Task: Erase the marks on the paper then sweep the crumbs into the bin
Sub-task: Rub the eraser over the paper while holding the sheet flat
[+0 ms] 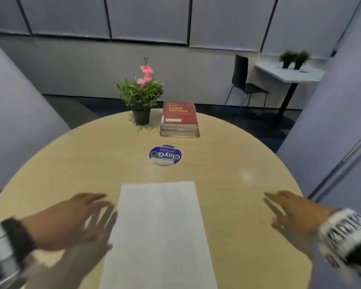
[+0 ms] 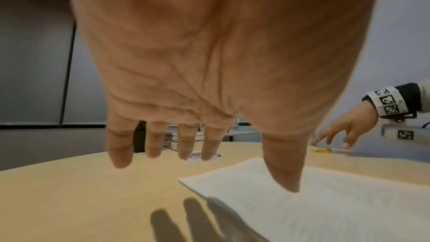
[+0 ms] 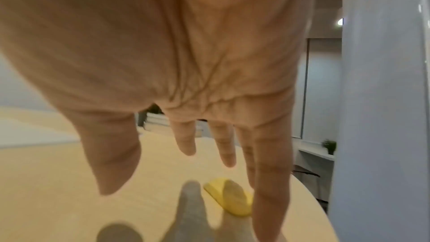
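White paper lies flat at the near middle of the round table. Left hand hovers with spread fingers over the paper's left edge, holding nothing. Right hand hovers, fingers straight, above a yellow eraser right of the paper. Farther off sit a sticker, books and a plant.

A white sheet of paper lies flat at the near edge of the round wooden counter, its long side running from six toward twelve o'clock, while a small yellow eraser lies flat on the counter well apart at its three o'clock.
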`<state>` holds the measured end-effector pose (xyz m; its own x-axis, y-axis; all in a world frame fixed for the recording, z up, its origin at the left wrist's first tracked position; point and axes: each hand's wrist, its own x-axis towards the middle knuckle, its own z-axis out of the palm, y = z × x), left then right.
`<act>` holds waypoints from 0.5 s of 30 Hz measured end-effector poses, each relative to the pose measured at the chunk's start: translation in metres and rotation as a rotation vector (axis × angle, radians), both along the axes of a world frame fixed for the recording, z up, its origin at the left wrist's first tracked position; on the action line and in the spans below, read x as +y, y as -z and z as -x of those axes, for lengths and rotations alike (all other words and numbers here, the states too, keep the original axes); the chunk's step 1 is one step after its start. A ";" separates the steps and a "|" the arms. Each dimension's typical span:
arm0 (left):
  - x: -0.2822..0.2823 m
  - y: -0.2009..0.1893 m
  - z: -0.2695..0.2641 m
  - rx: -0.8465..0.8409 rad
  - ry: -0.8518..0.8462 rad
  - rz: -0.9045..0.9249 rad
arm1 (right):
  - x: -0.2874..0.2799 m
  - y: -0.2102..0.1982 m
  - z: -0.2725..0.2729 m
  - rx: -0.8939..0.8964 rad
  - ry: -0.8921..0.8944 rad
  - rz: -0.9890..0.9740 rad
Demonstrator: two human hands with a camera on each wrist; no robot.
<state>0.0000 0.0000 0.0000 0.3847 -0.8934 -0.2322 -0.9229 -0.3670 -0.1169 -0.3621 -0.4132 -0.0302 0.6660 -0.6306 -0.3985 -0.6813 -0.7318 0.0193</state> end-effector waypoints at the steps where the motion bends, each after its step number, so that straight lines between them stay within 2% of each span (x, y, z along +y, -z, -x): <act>1: -0.018 0.000 0.011 0.050 0.022 -0.065 | -0.006 -0.010 -0.023 0.030 0.018 0.020; 2: -0.041 -0.002 0.029 0.024 -0.039 -0.154 | 0.001 -0.011 -0.027 0.032 0.051 0.023; 4: -0.051 0.000 0.048 0.018 -0.028 -0.291 | 0.007 -0.017 -0.042 0.105 0.043 0.047; 8: -0.035 0.026 0.058 0.063 -0.104 -0.353 | 0.012 -0.006 -0.050 0.065 0.040 0.115; 11: -0.026 0.021 0.074 -0.018 -0.095 -0.273 | 0.006 -0.009 -0.053 -0.044 0.126 0.199; 15: -0.005 0.023 0.091 -0.016 -0.123 -0.231 | -0.003 -0.003 -0.055 -0.028 0.115 0.244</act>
<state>-0.0907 -0.0047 -0.0227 0.4923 -0.7638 -0.4174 -0.8703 -0.4383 -0.2245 -0.3072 -0.4163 -0.0277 0.5929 -0.7780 -0.2079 -0.7625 -0.6254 0.1657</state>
